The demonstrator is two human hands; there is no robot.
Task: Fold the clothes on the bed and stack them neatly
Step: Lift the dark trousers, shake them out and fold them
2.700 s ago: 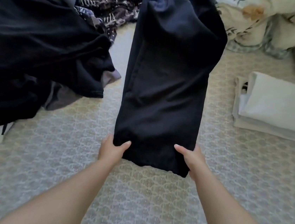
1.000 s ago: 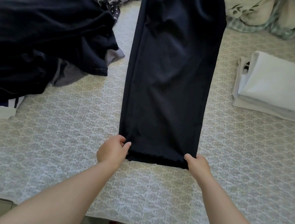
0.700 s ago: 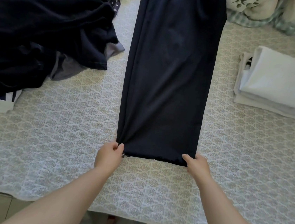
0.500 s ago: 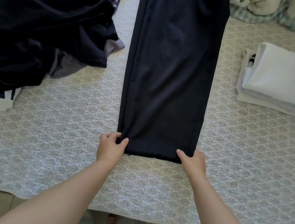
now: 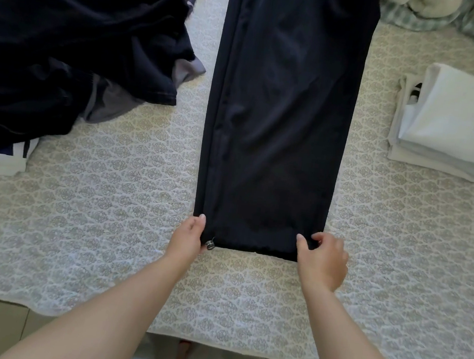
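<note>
Pinching dark trousers point(image 5: 281, 119) hem: left hand point(image 5: 189, 237), right hand point(image 5: 322, 258).

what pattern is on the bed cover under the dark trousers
A repeating pale floral medallion print on the bed cover, clearest in the head view.

Soft, even daylight, faint shadows, no glare; wide-angle bending at edges, right hand point(image 5: 322, 260) slightly motion-blurred, dark cloth detail crushed.

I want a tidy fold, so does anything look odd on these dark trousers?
A small metal fastener pokes out at the near corner of the dark trousers, beside the left hand. Otherwise they lie flat and straight.
</note>
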